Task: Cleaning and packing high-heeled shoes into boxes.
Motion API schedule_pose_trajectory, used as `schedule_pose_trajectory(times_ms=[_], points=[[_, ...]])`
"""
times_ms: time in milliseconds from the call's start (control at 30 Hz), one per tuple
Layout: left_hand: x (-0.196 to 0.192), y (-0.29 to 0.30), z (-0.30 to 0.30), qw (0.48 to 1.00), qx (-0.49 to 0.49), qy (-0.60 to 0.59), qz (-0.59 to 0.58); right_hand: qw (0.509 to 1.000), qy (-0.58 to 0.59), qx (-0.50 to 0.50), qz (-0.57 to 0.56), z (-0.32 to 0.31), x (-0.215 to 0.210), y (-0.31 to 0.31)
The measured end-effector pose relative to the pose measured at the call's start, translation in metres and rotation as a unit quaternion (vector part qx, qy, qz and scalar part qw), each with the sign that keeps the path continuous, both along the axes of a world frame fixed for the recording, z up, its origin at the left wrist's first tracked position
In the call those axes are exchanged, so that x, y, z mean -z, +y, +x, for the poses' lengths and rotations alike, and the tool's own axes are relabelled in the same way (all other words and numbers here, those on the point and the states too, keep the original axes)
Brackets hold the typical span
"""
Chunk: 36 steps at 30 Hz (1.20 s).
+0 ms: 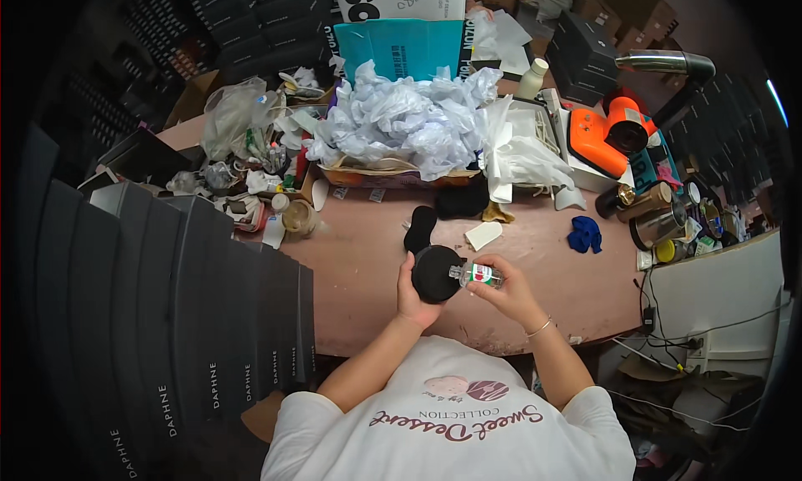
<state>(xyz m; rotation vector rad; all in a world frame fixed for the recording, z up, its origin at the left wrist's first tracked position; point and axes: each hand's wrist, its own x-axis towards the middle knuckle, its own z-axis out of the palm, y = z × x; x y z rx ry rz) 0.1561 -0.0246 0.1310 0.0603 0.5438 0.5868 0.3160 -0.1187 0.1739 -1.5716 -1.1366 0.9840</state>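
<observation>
Clear bottle tipped at black rounded piece, both hands full, centre of frame

Left hand (415, 301) grips the black rounded piece (434, 276) by its left and lower edge, just below centre of frame; dark, matte, near-circular face up. Exact kind: can't tell. Right hand (508, 289) pinches a small clear bottle (479, 274), label white, green and red, lying nearly sideways, neck toward the left. Neck is at the black piece's right edge; contact unclear. Right fingers cover part of the bottle.

Just above in frame: narrow black piece (420, 229), meeting or overlapping the rounded one, can't tell which. Cream pad (484, 235) to its right, black bundle (461, 202) above that, crumpled blue cloth (585, 235) right of centre. All on a worn pink tabletop (359, 293).

Left of frame: tall stacked dark grey boxes (192, 297), blocking the table's left side. Past them, a cloudy jar (298, 218) and a clear plastic bag (234, 113) amid clutter. Upper middle: heap of crumpled white tissue paper (409, 118) in a low box, hiding the bottom of a teal carton panel (401, 48). Upper right: orange device (597, 144), white capped bottle (532, 80), metal tube (660, 61) on a dark arm.
</observation>
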Motion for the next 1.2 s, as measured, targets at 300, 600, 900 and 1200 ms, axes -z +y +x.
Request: schedule_pose_trajectory(times_ms=[300, 600, 900, 1200], points=[[0.007, -0.029, -0.020, 0.998, -0.031, 0.006, 0.054, 0.944, -0.315, -0.081, 0.061, -0.025, -0.034, 0.006], [0.000, -0.027, -0.028, 0.998, -0.021, -0.026, 0.047, 0.925, -0.361, -0.114, 0.035, -0.038, -0.058, 0.008], [0.009, -0.034, -0.029, 0.999, 0.003, -0.020, 0.032, 0.915, -0.379, -0.131, 0.045, -0.036, -0.051, 0.018], [0.012, -0.035, -0.029, 1.000, 0.005, 0.017, 0.023, 0.935, -0.334, -0.099, 0.069, -0.042, -0.036, 0.020]])
